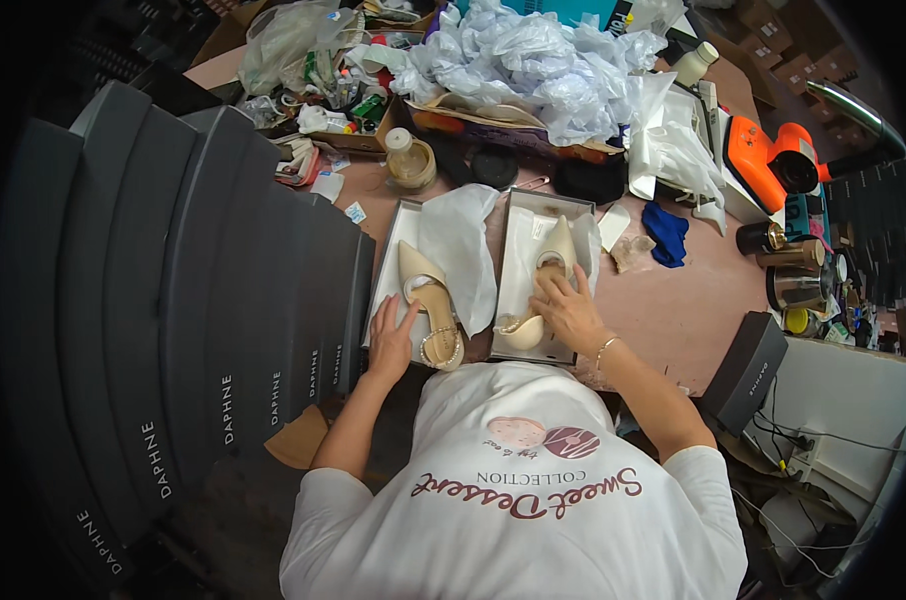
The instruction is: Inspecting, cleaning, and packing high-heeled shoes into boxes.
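Head view: the left hand (391, 338) lies flat, fingers (405, 312) spread wide and holding nothing, their tips touching the near side of a cream pointed-toe slingback shoe with a beaded ankle strap (428, 300). That shoe lies just beyond the fingertips, toe pointing away, in a shallow open grey cardboard box tray (401, 215). A sheet of white tissue paper (463, 250) is draped to the right of those fingers, over the tray's far side.

The right hand (570, 312) is curled with fingers (551, 290) narrow, pressing down on the second cream pointed-toe shoe (551, 265); whether they pinch the strap or only rest on it I cannot tell. This shoe sits under and just ahead of the fingertips, in the second open grey box tray (545, 198), lined with white paper.

To do this well, I judge each shoe should be steadied by its sole edge rather than the beaded strap, kept flat and straight in its tray, with the tissue smoothed clear of the heel before folding.

To the left of the left fingers stands a row of dark grey shoe-box lids (223, 300); beyond both hands lies a heap of crumpled white tissue (533, 60) on the pinkish counter (673, 300)
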The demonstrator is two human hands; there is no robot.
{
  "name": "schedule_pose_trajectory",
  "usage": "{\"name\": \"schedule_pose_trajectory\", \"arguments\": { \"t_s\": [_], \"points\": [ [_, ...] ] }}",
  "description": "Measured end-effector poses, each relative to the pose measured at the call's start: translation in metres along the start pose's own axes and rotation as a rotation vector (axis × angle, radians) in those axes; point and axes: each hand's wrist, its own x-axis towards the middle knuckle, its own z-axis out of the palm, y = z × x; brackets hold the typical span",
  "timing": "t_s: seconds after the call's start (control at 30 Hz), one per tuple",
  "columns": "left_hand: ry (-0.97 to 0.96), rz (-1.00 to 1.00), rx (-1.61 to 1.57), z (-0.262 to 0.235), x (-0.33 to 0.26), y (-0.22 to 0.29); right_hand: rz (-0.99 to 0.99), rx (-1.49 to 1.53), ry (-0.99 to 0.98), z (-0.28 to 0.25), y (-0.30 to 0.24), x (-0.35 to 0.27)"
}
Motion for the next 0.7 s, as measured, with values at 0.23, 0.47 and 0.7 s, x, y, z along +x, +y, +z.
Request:
{"name": "schedule_pose_trajectory", "arguments": {
  "t_s": [0.23,0.47,0.7],
  "points": [
    [-0.024,0.176,0.023,0.045,0.028,-0.002,0.092,0.511,0.396,-0.072,0.011,0.004],
    [0.042,0.243,-0.638,-0.084,0.035,0.064,0.354,1.595,0.544,-0.143,0.023,0.014],
    [-0.621,-0.057,-1.713,-0.124,0.095,0.155,0.506,2.156,0.251,-0.111,-0.003,0.021]
  ]
}}
